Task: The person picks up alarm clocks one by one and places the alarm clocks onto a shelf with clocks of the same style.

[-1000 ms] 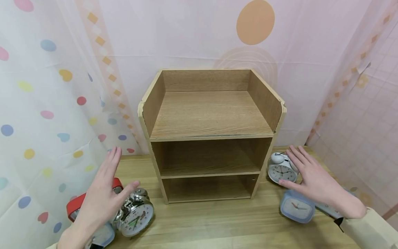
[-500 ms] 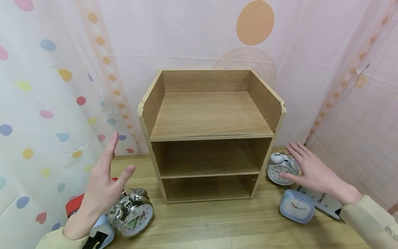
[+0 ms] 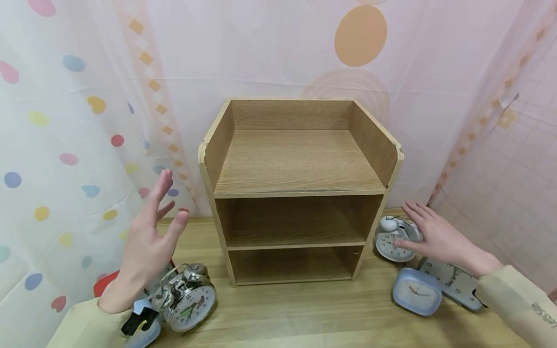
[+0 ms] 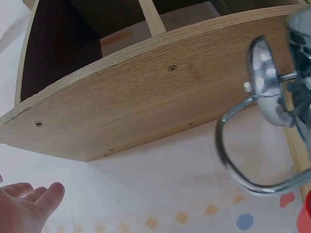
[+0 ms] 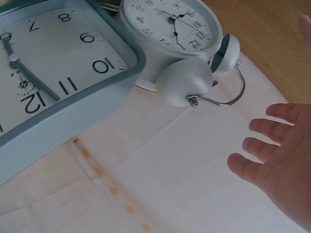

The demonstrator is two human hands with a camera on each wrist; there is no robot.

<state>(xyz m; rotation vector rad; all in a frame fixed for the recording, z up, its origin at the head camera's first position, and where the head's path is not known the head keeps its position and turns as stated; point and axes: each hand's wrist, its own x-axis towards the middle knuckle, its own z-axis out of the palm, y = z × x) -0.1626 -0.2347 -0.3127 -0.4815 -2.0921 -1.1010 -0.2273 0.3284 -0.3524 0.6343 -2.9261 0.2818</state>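
My left hand [image 3: 148, 237] is raised with fingers extended and thumb apart, above a silver twin-bell alarm clock [image 3: 191, 307] at the front left. A red clock [image 3: 104, 284] and a light blue clock [image 3: 148, 336] lie partly hidden behind that hand and wrist. On the other side, my right hand [image 3: 439, 241] hovers palm down, its thumb overlapping a white twin-bell alarm clock [image 3: 387, 244]. Nearer the front stand a small blue clock [image 3: 417, 292] and a larger pale blue-grey clock [image 3: 452, 282], partly behind the right sleeve. Both hands hold nothing.
A wooden three-level shelf [image 3: 300, 193] stands at the middle of the wooden table [image 3: 296, 314], against a patterned curtain [image 3: 270, 53]. In the left wrist view, the side panel of the shelf [image 4: 146, 92] and the silver clock's handle [image 4: 226, 145] show close up.
My left hand has risen, its thumb and fingers spread wider, uncovering more of the silver clock. My right hand has shifted slightly, showing more of the blue-grey clock. The clocks have stayed put.
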